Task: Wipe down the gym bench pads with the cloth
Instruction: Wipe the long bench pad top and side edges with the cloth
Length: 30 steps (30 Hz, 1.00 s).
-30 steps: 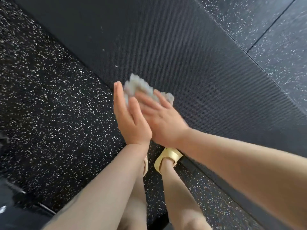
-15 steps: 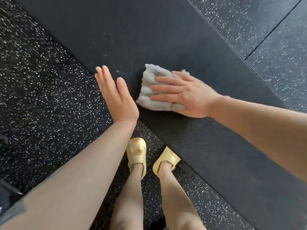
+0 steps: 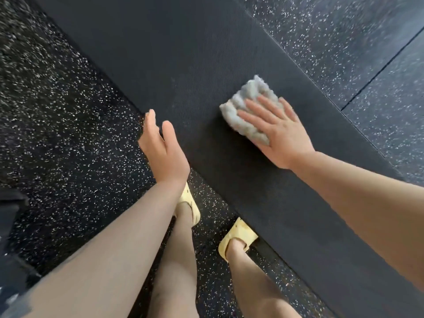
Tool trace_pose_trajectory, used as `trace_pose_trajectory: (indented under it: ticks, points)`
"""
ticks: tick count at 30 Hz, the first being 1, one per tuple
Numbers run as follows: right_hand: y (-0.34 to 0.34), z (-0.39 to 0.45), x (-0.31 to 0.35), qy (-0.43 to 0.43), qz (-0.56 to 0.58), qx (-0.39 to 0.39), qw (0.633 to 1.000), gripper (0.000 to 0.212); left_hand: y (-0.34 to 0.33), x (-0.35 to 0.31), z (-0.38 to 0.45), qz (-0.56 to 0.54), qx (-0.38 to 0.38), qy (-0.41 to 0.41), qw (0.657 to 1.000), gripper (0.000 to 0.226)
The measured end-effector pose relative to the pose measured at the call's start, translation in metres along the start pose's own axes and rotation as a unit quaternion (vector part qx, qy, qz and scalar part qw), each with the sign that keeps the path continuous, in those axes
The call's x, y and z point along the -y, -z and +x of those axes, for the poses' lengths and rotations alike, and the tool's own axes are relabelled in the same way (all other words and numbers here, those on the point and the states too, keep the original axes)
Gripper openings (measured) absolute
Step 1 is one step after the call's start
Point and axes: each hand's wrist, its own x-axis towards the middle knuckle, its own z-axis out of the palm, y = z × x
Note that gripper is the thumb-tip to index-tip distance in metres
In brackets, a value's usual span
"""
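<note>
My right hand (image 3: 278, 131) lay flat on the grey fluffy cloth (image 3: 249, 111), fingers spread and pressing it onto the dark ribbed bench pad (image 3: 183, 65), toward the pad's right edge. My left hand (image 3: 164, 150) hung open, empty, at the pad's near-left edge, fingers straight and together; whether it touched the pad I could not tell. Below, my yellow sandals (image 3: 237, 237) stood on the speckled black floor (image 3: 68, 134). No brand, label or writing could be read anywhere.
</note>
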Motion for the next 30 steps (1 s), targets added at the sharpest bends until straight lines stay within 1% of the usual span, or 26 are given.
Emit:
trace_pose_trajectory:
  ticks: [1, 2, 3, 4, 5, 7, 8, 9, 10, 11, 13, 14, 15, 16, 17, 18, 20, 22, 23, 24, 25, 26, 27, 28, 29, 30]
  points:
    - [0.001, 0.009, 0.005, -0.156, 0.023, -0.049, 0.986, 0.052, -0.002, 0.001, 0.004, 0.011, -0.004, -0.013, 1.0, 0.049]
    - [-0.002, 0.024, 0.031, -0.31, 0.057, -0.091, 0.945, 0.053, -0.004, 0.003, 0.008, 0.017, -0.007, -0.019, 1.0, 0.049]
    - [-0.006, 0.038, 0.068, -0.414, 0.084, -0.1, 0.901, 0.056, -0.006, 0.003, 0.013, 0.022, -0.005, -0.021, 1.0, 0.05]
    - [-0.009, 0.048, 0.108, -0.438, 0.095, -0.082, 0.89, 0.059, -0.007, 0.001, 0.017, 0.022, 0.001, -0.021, 1.0, 0.051]
    - [-0.016, 0.05, 0.141, -0.37, 0.102, -0.075, 0.921, 0.061, -0.006, 0.0, 0.022, 0.012, 0.011, -0.025, 1.0, 0.052]
    - [-0.033, 0.028, 0.169, -0.059, 0.085, 0.007, 0.995, 0.058, -0.002, -0.001, 0.032, -0.009, 0.036, -0.031, 0.999, 0.053]
    - [-0.03, 0.016, 0.153, 0.09, 0.045, 0.046, 0.994, 0.055, 0.001, 0.001, 0.038, -0.013, 0.047, -0.031, 0.998, 0.054]
    - [-0.023, 0.009, 0.121, 0.18, 0.019, 0.073, 0.981, 0.053, 0.004, 0.003, 0.042, -0.014, 0.059, -0.033, 0.998, 0.054]
    - [-0.016, 0.007, 0.088, 0.206, -0.001, 0.087, 0.975, 0.052, 0.007, 0.005, 0.045, -0.013, 0.071, -0.037, 0.997, 0.054]
    - [-0.009, 0.011, 0.057, 0.175, -0.019, 0.081, 0.981, 0.052, 0.01, 0.007, 0.047, -0.009, 0.085, -0.04, 0.996, 0.054]
    - [0.002, 0.029, 0.025, -0.041, -0.01, 0.014, 0.999, 0.053, 0.014, 0.008, 0.049, -0.001, 0.105, -0.043, 0.994, 0.054]
    - [0.001, 0.043, 0.033, -0.19, 0.009, -0.045, 0.981, 0.054, 0.014, 0.007, 0.051, 0.001, 0.109, -0.042, 0.993, 0.054]
    - [-0.005, 0.06, 0.06, -0.33, 0.032, -0.1, 0.938, 0.054, 0.014, 0.006, 0.052, 0.001, 0.109, -0.04, 0.993, 0.055]
    - [-0.013, 0.073, 0.096, -0.432, 0.055, -0.124, 0.892, 0.055, 0.013, 0.005, 0.054, 0.0, 0.105, -0.038, 0.994, 0.056]
    - [-0.019, 0.078, 0.132, -0.462, 0.075, -0.12, 0.876, 0.057, 0.011, 0.004, 0.055, -0.004, 0.101, -0.037, 0.994, 0.057]
    - [-0.025, 0.073, 0.161, -0.417, 0.083, -0.102, 0.899, 0.059, 0.01, 0.003, 0.056, -0.008, 0.099, -0.036, 0.994, 0.058]
    - [-0.035, 0.037, 0.175, -0.152, 0.05, -0.019, 0.987, 0.058, 0.006, 0.001, 0.055, -0.011, 0.102, -0.035, 0.994, 0.057]
    - [-0.014, 0.024, 0.115, 0.124, 0.015, 0.064, 0.99, 0.053, 0.004, 0.002, 0.052, -0.002, 0.105, -0.043, 0.994, 0.057]
    - [-0.005, 0.028, 0.078, 0.205, -0.012, 0.091, 0.974, 0.05, 0.004, 0.003, 0.051, -0.002, 0.104, -0.046, 0.994, 0.057]
    - [0.003, 0.04, 0.044, 0.225, -0.034, 0.097, 0.969, 0.048, 0.003, 0.005, 0.051, -0.005, 0.099, -0.047, 0.994, 0.058]
    - [0.008, 0.058, 0.021, 0.169, -0.035, 0.074, 0.982, 0.048, 0.002, 0.006, 0.051, -0.01, 0.092, -0.045, 0.995, 0.059]
    - [0.009, 0.079, 0.012, 0.044, -0.02, 0.023, 0.999, 0.048, 0.002, 0.007, 0.051, -0.013, 0.083, -0.041, 0.996, 0.059]
    - [0.004, 0.101, 0.02, -0.124, 0.014, -0.056, 0.991, 0.049, 0.001, 0.007, 0.051, -0.015, 0.074, -0.037, 0.996, 0.058]
    - [-0.007, 0.122, 0.048, -0.282, 0.05, -0.123, 0.95, 0.051, 0.0, 0.006, 0.052, -0.018, 0.067, -0.034, 0.997, 0.058]
    - [-0.013, 0.138, 0.086, -0.39, 0.079, -0.134, 0.907, 0.053, 0.0, 0.006, 0.052, -0.021, 0.061, -0.034, 0.997, 0.058]
    - [-0.016, 0.144, 0.12, -0.406, 0.088, -0.123, 0.901, 0.055, 0.0, 0.005, 0.053, -0.026, 0.057, -0.032, 0.998, 0.059]
